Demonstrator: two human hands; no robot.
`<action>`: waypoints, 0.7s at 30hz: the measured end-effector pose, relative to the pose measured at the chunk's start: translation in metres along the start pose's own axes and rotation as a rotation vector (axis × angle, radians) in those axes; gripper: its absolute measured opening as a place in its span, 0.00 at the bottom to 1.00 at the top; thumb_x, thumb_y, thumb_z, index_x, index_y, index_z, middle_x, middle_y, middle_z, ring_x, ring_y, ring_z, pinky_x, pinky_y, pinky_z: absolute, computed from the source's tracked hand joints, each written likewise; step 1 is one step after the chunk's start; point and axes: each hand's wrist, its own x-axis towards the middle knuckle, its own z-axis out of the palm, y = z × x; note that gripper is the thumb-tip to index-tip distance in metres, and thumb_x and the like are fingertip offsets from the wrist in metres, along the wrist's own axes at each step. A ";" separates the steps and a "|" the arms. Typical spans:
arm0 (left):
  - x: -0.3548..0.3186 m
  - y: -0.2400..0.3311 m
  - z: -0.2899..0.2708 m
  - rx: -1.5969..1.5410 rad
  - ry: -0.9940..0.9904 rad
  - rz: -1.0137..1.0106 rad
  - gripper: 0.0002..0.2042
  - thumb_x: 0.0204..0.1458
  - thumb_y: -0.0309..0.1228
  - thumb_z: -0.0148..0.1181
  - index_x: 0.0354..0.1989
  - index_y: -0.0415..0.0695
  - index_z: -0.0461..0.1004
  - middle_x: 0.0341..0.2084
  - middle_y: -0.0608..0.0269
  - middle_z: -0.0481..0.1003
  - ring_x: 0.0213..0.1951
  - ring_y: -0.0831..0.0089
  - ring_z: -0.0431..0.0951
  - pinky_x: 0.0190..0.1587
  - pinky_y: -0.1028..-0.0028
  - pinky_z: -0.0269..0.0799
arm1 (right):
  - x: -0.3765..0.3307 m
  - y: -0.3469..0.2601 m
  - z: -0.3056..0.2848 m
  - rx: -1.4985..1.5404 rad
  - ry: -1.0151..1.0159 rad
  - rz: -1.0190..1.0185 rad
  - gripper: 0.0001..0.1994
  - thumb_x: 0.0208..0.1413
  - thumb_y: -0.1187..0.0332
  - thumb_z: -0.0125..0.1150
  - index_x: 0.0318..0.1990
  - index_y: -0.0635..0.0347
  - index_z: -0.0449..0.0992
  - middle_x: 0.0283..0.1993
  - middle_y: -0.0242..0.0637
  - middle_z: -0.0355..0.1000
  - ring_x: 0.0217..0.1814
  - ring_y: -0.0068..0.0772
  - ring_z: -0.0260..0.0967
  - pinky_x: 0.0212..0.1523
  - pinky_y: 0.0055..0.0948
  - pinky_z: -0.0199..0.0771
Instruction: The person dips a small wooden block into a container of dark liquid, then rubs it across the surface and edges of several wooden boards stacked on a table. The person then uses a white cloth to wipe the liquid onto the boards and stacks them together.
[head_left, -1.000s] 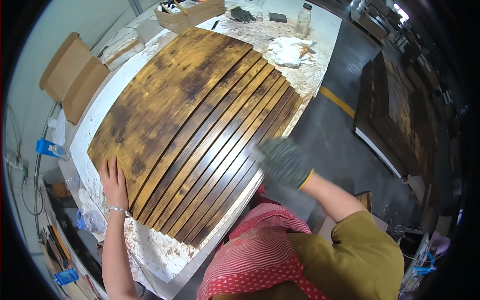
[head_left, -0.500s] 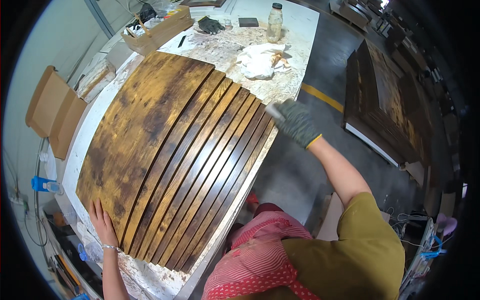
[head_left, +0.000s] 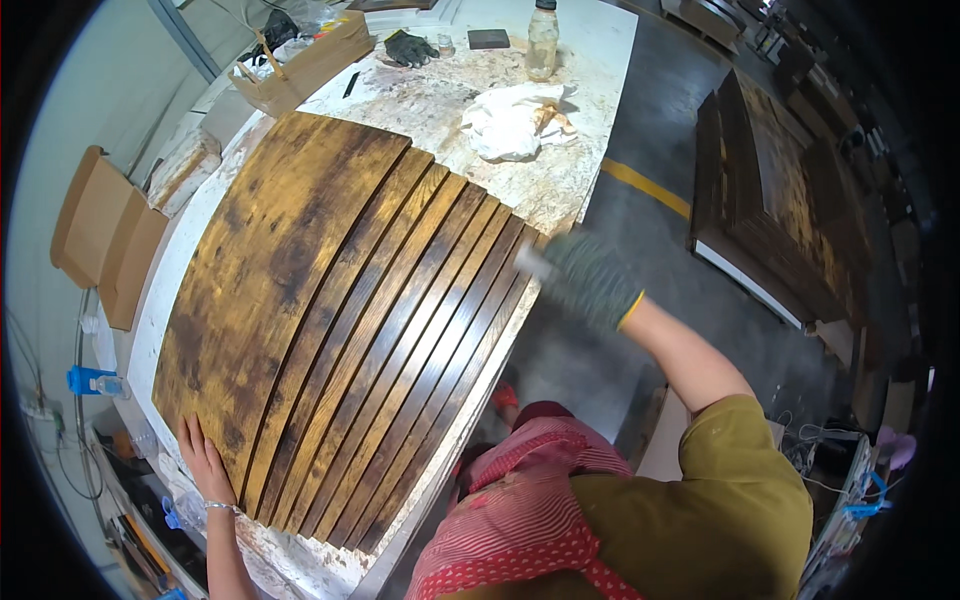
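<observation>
Grey-green-gloved, your right hand (head_left: 588, 278) is holding a small pale block (head_left: 533, 262), fingers curling around it, over the right edge of the stepped stack of brown boards (head_left: 285, 250); blur is hiding whether it is touching. Your bare left hand (head_left: 207, 462) is resting flat on the stack's near edge, fingers extended, gripping nothing. Your stained white table (head_left: 597, 68) is supporting the boards, with a crumpled white cloth (head_left: 510, 122) lying beyond them.
</observation>
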 end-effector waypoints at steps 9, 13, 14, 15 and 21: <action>0.001 0.002 -0.001 -0.003 0.002 0.000 0.24 0.63 0.41 0.33 0.65 0.43 0.56 0.65 0.48 0.51 0.66 0.54 0.49 0.66 0.63 0.42 | 0.008 -0.019 -0.006 -0.139 -0.193 0.084 0.16 0.47 0.63 0.56 0.44 0.59 0.72 0.32 0.43 0.68 0.34 0.44 0.67 0.37 0.41 0.68; 0.004 0.003 0.004 0.005 -0.002 0.010 0.24 0.63 0.40 0.34 0.65 0.43 0.57 0.65 0.48 0.51 0.66 0.54 0.49 0.66 0.63 0.42 | -0.006 0.041 -0.008 -0.094 0.205 0.458 0.14 0.48 0.65 0.54 0.43 0.59 0.72 0.32 0.44 0.68 0.33 0.45 0.67 0.35 0.41 0.68; 0.008 0.005 0.004 0.006 0.002 0.011 0.24 0.63 0.40 0.34 0.65 0.43 0.57 0.65 0.48 0.51 0.66 0.54 0.49 0.66 0.63 0.42 | -0.005 0.038 -0.004 -0.094 0.210 0.457 0.14 0.48 0.65 0.54 0.43 0.59 0.72 0.32 0.44 0.68 0.33 0.45 0.67 0.35 0.41 0.68; 0.006 0.007 0.002 -0.003 -0.001 -0.004 0.24 0.63 0.40 0.33 0.64 0.43 0.57 0.65 0.48 0.51 0.66 0.54 0.49 0.66 0.63 0.41 | 0.007 0.010 -0.010 -0.072 0.211 0.181 0.15 0.48 0.66 0.54 0.43 0.59 0.72 0.32 0.44 0.68 0.33 0.45 0.68 0.34 0.41 0.68; -0.001 -0.007 -0.004 0.036 -0.003 0.005 0.23 0.62 0.39 0.35 0.64 0.43 0.57 0.65 0.49 0.51 0.66 0.53 0.50 0.66 0.63 0.41 | 0.008 0.026 0.017 -0.260 0.256 0.074 0.16 0.49 0.69 0.54 0.47 0.57 0.72 0.36 0.46 0.70 0.36 0.48 0.68 0.37 0.43 0.67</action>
